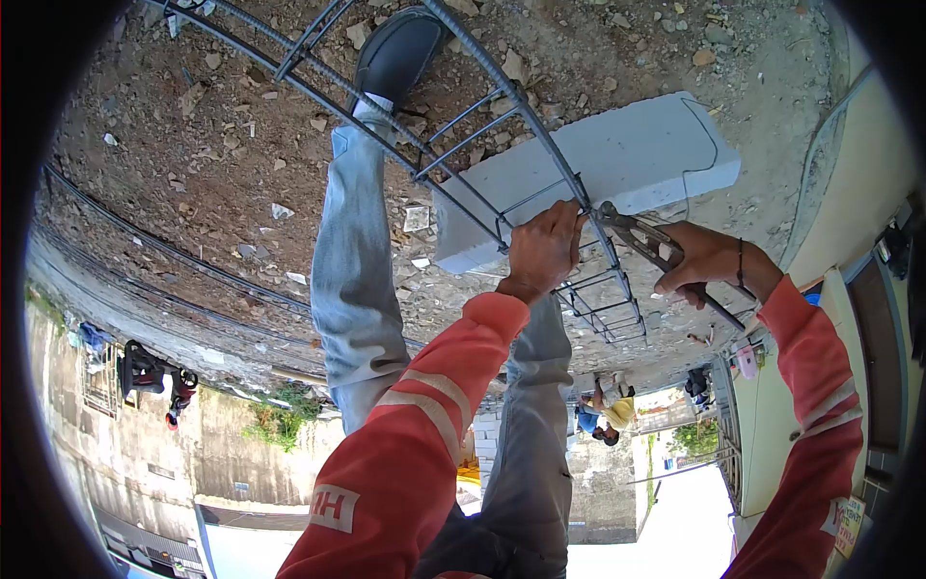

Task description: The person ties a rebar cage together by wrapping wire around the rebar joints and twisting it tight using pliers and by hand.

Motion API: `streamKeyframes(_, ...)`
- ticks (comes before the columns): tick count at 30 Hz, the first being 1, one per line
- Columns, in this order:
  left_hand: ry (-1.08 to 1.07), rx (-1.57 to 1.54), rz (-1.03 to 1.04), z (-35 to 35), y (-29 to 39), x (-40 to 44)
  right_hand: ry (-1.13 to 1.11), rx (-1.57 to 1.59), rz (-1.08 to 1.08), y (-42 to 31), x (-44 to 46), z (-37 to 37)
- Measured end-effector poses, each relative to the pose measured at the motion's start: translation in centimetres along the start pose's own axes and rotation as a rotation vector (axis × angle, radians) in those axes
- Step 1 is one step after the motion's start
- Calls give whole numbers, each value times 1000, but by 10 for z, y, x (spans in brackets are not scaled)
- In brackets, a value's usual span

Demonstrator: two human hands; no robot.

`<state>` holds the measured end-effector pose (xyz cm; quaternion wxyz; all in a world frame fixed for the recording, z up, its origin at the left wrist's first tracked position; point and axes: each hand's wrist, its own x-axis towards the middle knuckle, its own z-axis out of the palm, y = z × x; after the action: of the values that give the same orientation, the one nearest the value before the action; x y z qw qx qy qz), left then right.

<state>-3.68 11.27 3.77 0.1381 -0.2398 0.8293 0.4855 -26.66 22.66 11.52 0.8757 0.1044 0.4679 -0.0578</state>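
Note:
A rebar cage (535, 121) of long ribbed bars and thin square stirrups runs diagonally across the view. My left hand (545, 246) is closed at one of its long bars, beside a stirrup joint; any small wire under the fingers is hidden. In my right hand (714, 259) I grip a pair of dark metal pincers (644, 234) by the handles. Their jaws meet the cage bar just right of my left fingertips; what they bite on is too small to tell. Beneath the cage lies a light grey block (617, 150), with a thin bent wire (712, 145) across its right end.
My shoe (400, 58) stands on rubble-strewn dirt (231, 135) beside the cage. More long bars (183, 236) lie along the ground on the left. Other people (608, 410) are in the background, near a wall (608, 487). A pale building wall (863, 183) rises at right.

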Motion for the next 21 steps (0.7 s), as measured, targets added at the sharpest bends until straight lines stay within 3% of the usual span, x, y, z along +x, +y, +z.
streamKeyframes(1,-6,-5,-22,0,1,-2,58,-123,-19,7,3,2)
streamKeyframes(2,-5,-13,-29,0,1,-3,241,-597,-96,22,6,6)
streamKeyframes(3,0,-34,-46,-1,2,-1,239,-600,-84,34,5,15)
streamKeyframes(5,8,-62,-64,-1,6,-1,833,-1239,-238,49,-1,30)
streamKeyframes(6,9,-60,-68,-1,6,-1,782,-1204,-52,42,-3,28)
streamKeyframes(7,11,-55,-74,-2,5,1,783,-1212,-55,42,-4,28)
streamKeyframes(9,22,-53,-75,-2,5,2,1012,-1396,-181,43,-1,29)
streamKeyframes(21,12,-88,-75,-1,4,-1,861,-1184,-21,24,-4,40)
